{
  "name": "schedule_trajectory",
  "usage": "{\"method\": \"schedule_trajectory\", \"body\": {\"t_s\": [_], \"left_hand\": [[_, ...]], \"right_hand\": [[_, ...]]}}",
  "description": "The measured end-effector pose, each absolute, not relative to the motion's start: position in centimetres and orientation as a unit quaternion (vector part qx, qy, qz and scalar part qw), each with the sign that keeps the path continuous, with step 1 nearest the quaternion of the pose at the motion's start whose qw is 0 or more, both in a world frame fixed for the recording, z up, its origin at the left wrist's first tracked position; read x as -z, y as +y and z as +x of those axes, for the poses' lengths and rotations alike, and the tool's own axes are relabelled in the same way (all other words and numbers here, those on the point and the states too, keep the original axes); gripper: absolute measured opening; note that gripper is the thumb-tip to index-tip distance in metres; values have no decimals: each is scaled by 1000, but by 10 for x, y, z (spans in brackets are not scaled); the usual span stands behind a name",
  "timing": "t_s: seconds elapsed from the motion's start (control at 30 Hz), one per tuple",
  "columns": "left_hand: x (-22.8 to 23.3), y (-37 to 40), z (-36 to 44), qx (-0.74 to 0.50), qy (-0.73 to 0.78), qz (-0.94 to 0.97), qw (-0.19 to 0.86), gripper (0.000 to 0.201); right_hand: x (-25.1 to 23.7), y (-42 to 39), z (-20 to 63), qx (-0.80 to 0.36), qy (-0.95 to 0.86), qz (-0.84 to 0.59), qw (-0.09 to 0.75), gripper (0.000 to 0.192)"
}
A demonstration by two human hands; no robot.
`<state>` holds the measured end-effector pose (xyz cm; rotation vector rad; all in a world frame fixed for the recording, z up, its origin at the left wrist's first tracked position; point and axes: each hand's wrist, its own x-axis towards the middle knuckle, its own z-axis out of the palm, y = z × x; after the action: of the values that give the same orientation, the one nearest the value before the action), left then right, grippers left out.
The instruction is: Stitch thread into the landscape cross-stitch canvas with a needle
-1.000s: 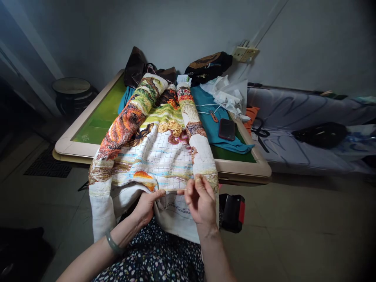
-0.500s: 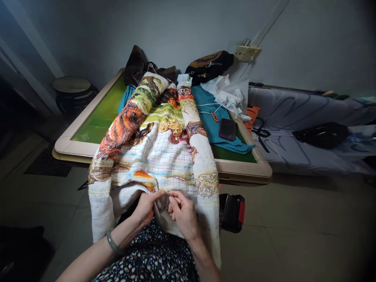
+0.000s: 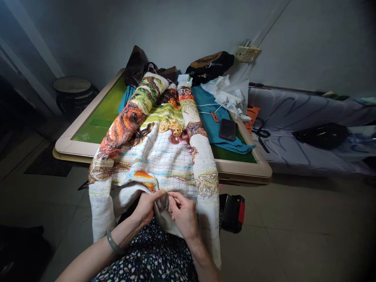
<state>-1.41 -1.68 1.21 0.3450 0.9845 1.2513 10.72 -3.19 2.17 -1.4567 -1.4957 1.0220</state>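
Observation:
A large cross-stitch cloth (image 3: pixel 173 158) with a printed grid and stitched patches lies from the table down towards my lap, both its sides rolled into long tubes. My left hand (image 3: pixel 147 205) pinches the cloth's near folded edge between thumb and fingers. Just to the right, my right hand (image 3: pixel 182 211) is closed in a pinch at the same edge, its fingertips close to my left thumb. Whatever is between the right fingertips is too small to make out. Bundles of yellow thread (image 3: pixel 170 126) rest on the cloth's middle.
The green-topped table (image 3: pixel 96 113) carries a teal cloth (image 3: pixel 205 125), a phone (image 3: pixel 227 129), a small orange tool (image 3: pixel 214 116), white plastic bags (image 3: pixel 230 94) and a dark bag (image 3: pixel 210 66). A black-and-red case (image 3: pixel 233 213) is low at right. A round stool (image 3: pixel 72 86) stands left.
The right fingers have shifted very slightly at the cloth's edge. Otherwise the hands and cloth look the same.

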Motion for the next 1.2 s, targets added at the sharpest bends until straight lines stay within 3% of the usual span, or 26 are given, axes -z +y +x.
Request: {"method": "schedule_trajectory", "body": {"t_s": [0.17, 0.37, 0.97, 1.03, 1.2], "left_hand": [[-13, -17, -14, -558, 441, 149, 687, 27], [-21, -15, -13, -546, 470, 124, 682, 28], [-22, -13, -11, -517, 472, 95, 708, 26], [-20, -15, -12, -516, 460, 100, 715, 28], [-16, -18, -15, -525, 451, 115, 713, 31]], "right_hand": [[-20, -33, 101, -352, -600, -590, 410, 21], [-14, -35, 97, -410, -556, -589, 419, 19], [-11, -28, 91, -420, -470, -606, 486, 20], [-16, -24, 93, -390, -517, -608, 459, 19], [-30, -16, 99, -252, -685, -613, 302, 19]]}}
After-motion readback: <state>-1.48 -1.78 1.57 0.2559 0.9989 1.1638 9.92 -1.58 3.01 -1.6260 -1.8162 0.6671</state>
